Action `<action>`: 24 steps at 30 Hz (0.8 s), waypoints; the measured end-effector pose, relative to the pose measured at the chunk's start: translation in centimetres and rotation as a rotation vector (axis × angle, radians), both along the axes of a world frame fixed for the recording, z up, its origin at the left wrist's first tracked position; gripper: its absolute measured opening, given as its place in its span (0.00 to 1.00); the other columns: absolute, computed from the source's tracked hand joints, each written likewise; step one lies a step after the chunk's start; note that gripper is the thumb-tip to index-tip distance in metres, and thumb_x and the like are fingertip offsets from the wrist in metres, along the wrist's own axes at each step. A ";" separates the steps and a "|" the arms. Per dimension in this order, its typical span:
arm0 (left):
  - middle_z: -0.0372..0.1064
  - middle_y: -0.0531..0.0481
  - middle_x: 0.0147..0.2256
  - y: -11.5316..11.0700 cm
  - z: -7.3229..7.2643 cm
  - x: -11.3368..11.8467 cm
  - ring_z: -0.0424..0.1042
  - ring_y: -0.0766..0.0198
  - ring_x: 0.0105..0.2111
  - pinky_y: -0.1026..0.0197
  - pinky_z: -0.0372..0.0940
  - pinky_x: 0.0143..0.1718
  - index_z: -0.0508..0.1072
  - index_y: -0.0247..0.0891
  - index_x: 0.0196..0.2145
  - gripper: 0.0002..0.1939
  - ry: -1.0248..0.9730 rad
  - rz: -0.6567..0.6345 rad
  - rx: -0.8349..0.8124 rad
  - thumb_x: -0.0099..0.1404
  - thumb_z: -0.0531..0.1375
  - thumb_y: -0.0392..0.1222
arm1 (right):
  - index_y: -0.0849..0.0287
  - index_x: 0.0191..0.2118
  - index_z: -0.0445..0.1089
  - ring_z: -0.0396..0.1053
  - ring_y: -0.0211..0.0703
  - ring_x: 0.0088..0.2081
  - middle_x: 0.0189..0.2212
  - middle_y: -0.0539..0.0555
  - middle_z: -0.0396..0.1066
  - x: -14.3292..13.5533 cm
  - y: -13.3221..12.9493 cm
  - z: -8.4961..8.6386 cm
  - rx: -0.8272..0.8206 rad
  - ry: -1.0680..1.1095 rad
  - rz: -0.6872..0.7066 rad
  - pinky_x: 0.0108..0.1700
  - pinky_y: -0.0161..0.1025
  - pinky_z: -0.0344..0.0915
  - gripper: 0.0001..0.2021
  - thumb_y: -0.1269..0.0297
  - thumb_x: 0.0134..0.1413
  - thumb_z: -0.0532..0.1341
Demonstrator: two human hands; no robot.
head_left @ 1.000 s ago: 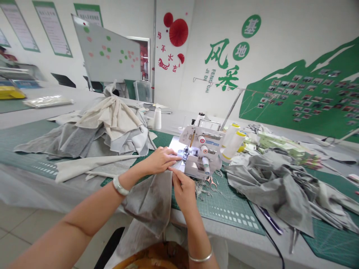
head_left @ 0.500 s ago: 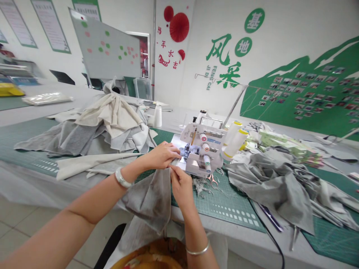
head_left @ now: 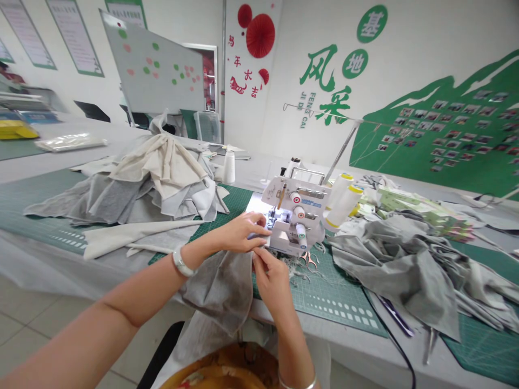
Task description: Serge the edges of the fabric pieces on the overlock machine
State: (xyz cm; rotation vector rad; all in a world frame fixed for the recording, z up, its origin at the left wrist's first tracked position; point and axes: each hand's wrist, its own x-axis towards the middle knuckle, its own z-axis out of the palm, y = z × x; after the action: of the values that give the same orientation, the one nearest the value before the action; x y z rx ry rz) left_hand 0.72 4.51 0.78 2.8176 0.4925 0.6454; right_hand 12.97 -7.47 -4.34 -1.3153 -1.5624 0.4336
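Right fingers [head_left: 263,261] pinch grey cloth [head_left: 225,289] edge; left fingers [head_left: 259,231] spread at machine [head_left: 280,237]; open mat [head_left: 324,294] near table [head_left: 348,337] edge.

Bright, softly shadowed room; machine lamp [head_left: 265,208] glares; edges stretch.

From my head, my single camera looks forward and down, at arm's reach above my left hand [head_left: 243,232] and right hand [head_left: 273,275], across the table's near edge [head_left: 302,326] toward the wall [head_left: 417,32].

Machine [head_left: 298,216] between heaps [head_left: 162,175] (of fabric)
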 end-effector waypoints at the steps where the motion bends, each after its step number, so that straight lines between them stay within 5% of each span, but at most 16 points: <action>1: 0.67 0.42 0.47 0.0 -0.1 0.0 0.67 0.55 0.47 0.54 0.59 0.53 0.78 0.40 0.46 0.14 -0.003 0.004 0.007 0.66 0.57 0.44 | 0.60 0.39 0.76 0.67 0.37 0.25 0.26 0.51 0.73 0.1 -0.1 -0.1 0.000 -0.007 -0.004 0.29 0.32 0.59 0.16 0.64 0.63 0.51; 5: 0.65 0.43 0.55 -0.1 -0.3 -0.3 0.65 0.53 0.52 0.51 0.56 0.56 0.75 0.43 0.50 0.15 0.043 0.021 0.060 0.68 0.55 0.43 | 0.59 0.41 0.76 0.67 0.37 0.24 0.26 0.51 0.74 0.2 -0.1 -0.3 -0.036 0.019 0.009 0.29 0.32 0.59 0.15 0.65 0.62 0.52; 13: 0.63 0.38 0.55 -0.2 -0.4 -0.9 0.64 0.49 0.54 0.49 0.58 0.53 0.75 0.44 0.51 0.17 0.029 0.085 0.112 0.68 0.57 0.48 | 0.59 0.40 0.74 0.69 0.38 0.29 0.30 0.50 0.74 0.3 -0.2 0.0 -0.041 0.098 0.010 0.34 0.31 0.62 0.13 0.64 0.61 0.52; 19: 0.67 0.40 0.51 0.6 -0.8 -1.0 0.66 0.51 0.49 0.50 0.58 0.51 0.73 0.46 0.54 0.19 0.065 0.053 0.118 0.69 0.56 0.51 | 0.58 0.29 0.66 0.65 0.37 0.24 0.21 0.47 0.66 0.3 0.0 0.0 -0.063 0.098 -0.099 0.27 0.31 0.58 0.14 0.57 0.63 0.52; 24: 0.67 0.43 0.53 0.7 -0.6 -1.3 0.66 0.53 0.50 0.50 0.56 0.53 0.72 0.48 0.54 0.18 0.039 0.013 0.052 0.68 0.56 0.51 | 0.59 0.48 0.64 0.72 0.39 0.25 0.29 0.51 0.75 -0.1 0.0 -0.1 -0.099 0.005 -0.240 0.26 0.32 0.59 0.14 0.56 0.63 0.53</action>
State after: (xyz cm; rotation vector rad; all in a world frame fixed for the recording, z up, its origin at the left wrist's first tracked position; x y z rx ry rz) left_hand -0.59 5.18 0.21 2.8830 0.5080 0.6155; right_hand 12.91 -7.47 -4.46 -1.5557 -1.3728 0.3665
